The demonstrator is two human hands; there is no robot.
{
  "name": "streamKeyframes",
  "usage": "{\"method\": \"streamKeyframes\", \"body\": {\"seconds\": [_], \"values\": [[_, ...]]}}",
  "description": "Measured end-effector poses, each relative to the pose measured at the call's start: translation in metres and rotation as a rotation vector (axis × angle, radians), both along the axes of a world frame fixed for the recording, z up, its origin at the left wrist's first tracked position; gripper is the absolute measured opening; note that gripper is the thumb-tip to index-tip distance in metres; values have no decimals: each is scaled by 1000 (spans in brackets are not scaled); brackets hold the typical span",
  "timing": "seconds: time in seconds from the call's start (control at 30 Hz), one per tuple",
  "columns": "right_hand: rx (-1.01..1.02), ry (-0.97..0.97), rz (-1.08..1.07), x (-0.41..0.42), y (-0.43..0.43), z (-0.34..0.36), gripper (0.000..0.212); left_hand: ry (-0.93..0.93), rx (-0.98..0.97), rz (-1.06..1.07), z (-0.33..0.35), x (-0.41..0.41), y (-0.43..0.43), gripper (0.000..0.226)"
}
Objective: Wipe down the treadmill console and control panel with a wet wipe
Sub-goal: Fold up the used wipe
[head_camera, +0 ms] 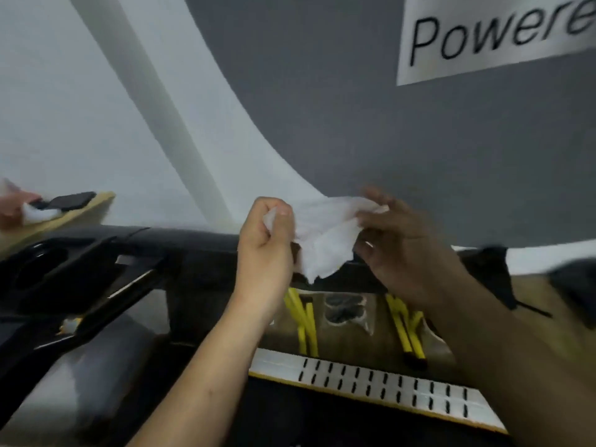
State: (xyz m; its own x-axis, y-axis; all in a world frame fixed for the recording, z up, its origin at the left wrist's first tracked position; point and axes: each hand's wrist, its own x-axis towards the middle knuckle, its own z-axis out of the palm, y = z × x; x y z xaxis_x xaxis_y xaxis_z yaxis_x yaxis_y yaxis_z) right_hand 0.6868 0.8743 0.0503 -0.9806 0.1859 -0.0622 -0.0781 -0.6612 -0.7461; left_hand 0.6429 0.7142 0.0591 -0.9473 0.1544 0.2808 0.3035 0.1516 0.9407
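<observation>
A crumpled white wet wipe (325,237) is stretched in the air between both hands, above the black treadmill console (193,250). My left hand (266,246) is closed in a fist on the wipe's left edge. My right hand (406,250), in shadow, pinches the wipe's right edge with its fingertips. The console's top edge runs left to right just behind and below the hands. Its control panel is mostly hidden by my arms.
A black cup holder (42,266) sits at the console's left. Another person's hand (13,204) with a white wipe is at far left beside a dark phone (69,200) on a tan ledge. Yellow bars (304,321) and a slotted white strip (371,382) lie below.
</observation>
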Motion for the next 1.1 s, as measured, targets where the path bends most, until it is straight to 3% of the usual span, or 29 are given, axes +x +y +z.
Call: {"method": "streamKeyframes", "body": {"seconds": [0.1,0.17,0.27,0.4,0.6,0.7,0.77,0.9,0.97,1.1], "values": [[108,-181,-64,51,61,-20,28,-68,-12,-185,-5,15,81,25],[130,-273,-220,87,101,-33,25,-81,-41,-285,-14,28,131,24],[34,-309,-530,142,155,-48,14,-188,-25,-379,-34,50,194,21],[-46,-353,-767,199,200,-65,22,-297,-44,-564,-57,87,262,18],[-246,-353,-1066,239,267,-83,23,-502,141,-519,-82,93,343,19],[-236,-418,-1056,234,300,-82,24,-636,231,-438,-85,78,377,23],[-114,-506,-1015,223,321,-75,15,-629,205,-406,-87,70,391,23],[231,-571,-921,204,359,-60,12,-240,-184,-451,-92,45,412,14],[439,-548,-781,194,376,-58,13,-110,-376,-608,-100,35,426,16],[810,-531,-426,164,410,-61,21,-233,-418,-1195,-115,43,464,52]]}}
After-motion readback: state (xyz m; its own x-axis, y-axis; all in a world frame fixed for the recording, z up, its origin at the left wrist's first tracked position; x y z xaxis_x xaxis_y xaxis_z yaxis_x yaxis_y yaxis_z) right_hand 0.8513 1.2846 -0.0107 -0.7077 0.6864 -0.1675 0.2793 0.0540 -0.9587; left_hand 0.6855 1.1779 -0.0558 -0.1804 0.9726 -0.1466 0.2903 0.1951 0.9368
